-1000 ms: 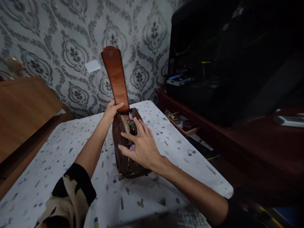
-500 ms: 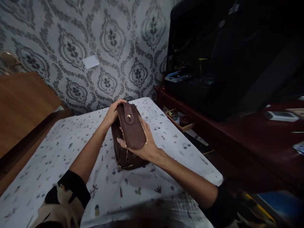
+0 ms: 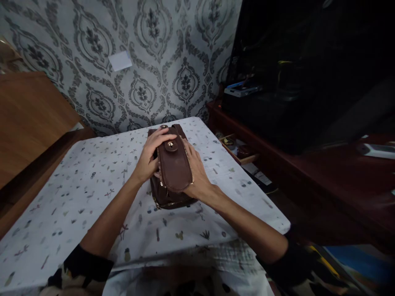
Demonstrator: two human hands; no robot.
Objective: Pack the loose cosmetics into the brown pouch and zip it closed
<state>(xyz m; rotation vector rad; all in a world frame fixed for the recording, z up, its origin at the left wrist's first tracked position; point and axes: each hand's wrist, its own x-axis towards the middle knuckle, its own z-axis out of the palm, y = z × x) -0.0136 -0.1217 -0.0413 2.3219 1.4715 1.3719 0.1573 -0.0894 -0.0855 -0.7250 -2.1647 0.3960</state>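
A dark brown leather bag [image 3: 175, 168] with gold zipper teeth stands on the patterned cloth in front of me. Its rounded top panel carries a strap tab with a gold turn-lock stud [image 3: 170, 144]; a second gold fitting shows farther back. My left hand [image 3: 153, 155] curls over the top from the left, its fingers lying across the strap and its thumb at the bag's side. Along the right side my right hand [image 3: 197, 170] holds the bag, with most of its fingertips hidden behind the panel.
The white printed cloth [image 3: 101, 181] covers the table. A wooden board [image 3: 33, 123] stands left, and patterned wallpaper with a white card [image 3: 120, 61] rises behind. Right are a dark red cabinet [image 3: 308, 181], a large black screen [image 3: 293, 111] and an open small drawer [image 3: 248, 159].
My left hand has moved from the bag's far left edge onto its top, over the strap. My right hand keeps its hold on the right side. The camera view has shifted slightly.
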